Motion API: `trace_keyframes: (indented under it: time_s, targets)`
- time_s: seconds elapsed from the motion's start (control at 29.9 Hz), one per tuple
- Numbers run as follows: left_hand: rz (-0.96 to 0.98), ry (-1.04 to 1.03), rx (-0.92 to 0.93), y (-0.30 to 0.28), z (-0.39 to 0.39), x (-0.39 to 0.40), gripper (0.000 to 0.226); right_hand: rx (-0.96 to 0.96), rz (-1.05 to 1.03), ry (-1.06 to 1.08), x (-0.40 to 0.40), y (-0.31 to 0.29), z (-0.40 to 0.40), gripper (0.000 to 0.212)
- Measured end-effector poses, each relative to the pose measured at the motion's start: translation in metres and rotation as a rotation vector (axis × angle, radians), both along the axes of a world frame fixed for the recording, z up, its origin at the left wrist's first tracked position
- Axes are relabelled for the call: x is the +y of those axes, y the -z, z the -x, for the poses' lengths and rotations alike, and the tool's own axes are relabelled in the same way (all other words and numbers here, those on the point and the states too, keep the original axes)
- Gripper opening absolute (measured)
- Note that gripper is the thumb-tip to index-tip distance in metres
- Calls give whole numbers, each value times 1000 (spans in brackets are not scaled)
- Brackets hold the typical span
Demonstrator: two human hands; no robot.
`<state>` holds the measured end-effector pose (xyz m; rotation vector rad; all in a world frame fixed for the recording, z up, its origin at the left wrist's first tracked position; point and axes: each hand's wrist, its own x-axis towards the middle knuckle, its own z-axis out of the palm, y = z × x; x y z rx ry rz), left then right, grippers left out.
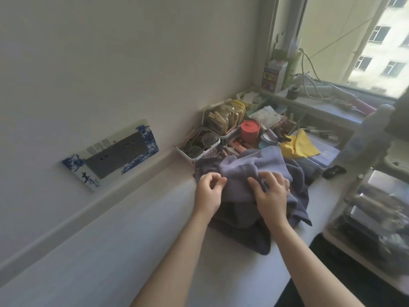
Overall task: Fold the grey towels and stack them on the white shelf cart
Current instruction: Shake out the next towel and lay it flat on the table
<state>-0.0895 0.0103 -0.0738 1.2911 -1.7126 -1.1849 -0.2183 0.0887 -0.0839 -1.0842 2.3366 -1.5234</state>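
The fingers [257, 183] of the right hand [271, 193] are spread and laid flat on the top towel [250, 167], near the middle of the frame, their tips sunk a little into its folds; they press rather than grip. Just to the left, the left hand [209, 191] has its fingers loosely curled, thumb and forefinger tip close together right at the near left edge of that same towel; whether they pinch the cloth or only touch it cannot be told. Both bare forearms run in from the bottom edge of the frame.

The top towel is a lighter blue-grey and lies crumpled over a heap of darker grey towels [247, 227], which spill toward the lower right across the pale countertop [155, 229]. Behind the heap, toward the upper right, stand a white basket [198, 145] of small items, a red round tub [250, 130] and a yellow cloth [298, 145]. On the wall at the left of the frame is an outlet plate [112, 155] with a blue-and-white border. At the right edge, blurred, is a white shelf cart [363, 202] with metal trays on it. A window [354, 41] fills the upper right corner.
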Motion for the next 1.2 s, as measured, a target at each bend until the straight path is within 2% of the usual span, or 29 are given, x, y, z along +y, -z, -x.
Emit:
trace_keyframes:
  time_s: [0.17, 0.3, 0.33, 0.47, 0.64, 0.74, 0.87, 0.97, 1.04, 1.14, 1.2]
  targets:
    - [30, -131, 243, -52, -55, 1, 15, 31, 178, -169, -23, -54, -54, 21]
    - [125, -285, 342, -87, -106, 9, 15, 14, 265, -300, -34, -86, -106, 19]
    - [190, -357, 350, -100, -141, 16, 15, -7, 278, -385, -38, -96, -139, 19]
    - [311, -470, 346, -122, -200, 35, 11, -66, 321, -561, -39, -115, -198, 23]
    - [380, -629, 260, -123, -295, 72, 15, -179, 289, -835, -24, -123, -289, 10]
    - [288, -685, 85, -99, -345, 91, 17, -181, 167, -981, -21, -100, -325, 9]
    - [81, -727, -111, -44, -394, 124, 8, -107, -155, -1207, -9, -39, -358, 12]
    - [-178, -628, -285, -3, -413, 151, 30, -9, -376, -1305, 8, -3, -368, 16]
    - [-300, -535, -319, 18, -419, 168, 38, 70, -512, -1338, 22, 18, -370, 22]
    - [-362, -461, -347, 40, -426, 178, 38, 245, -534, -1336, 43, 44, -379, 41]
    - [-330, -457, -403, 45, -427, 177, 35, 306, -523, -1280, 55, 47, -385, 43]
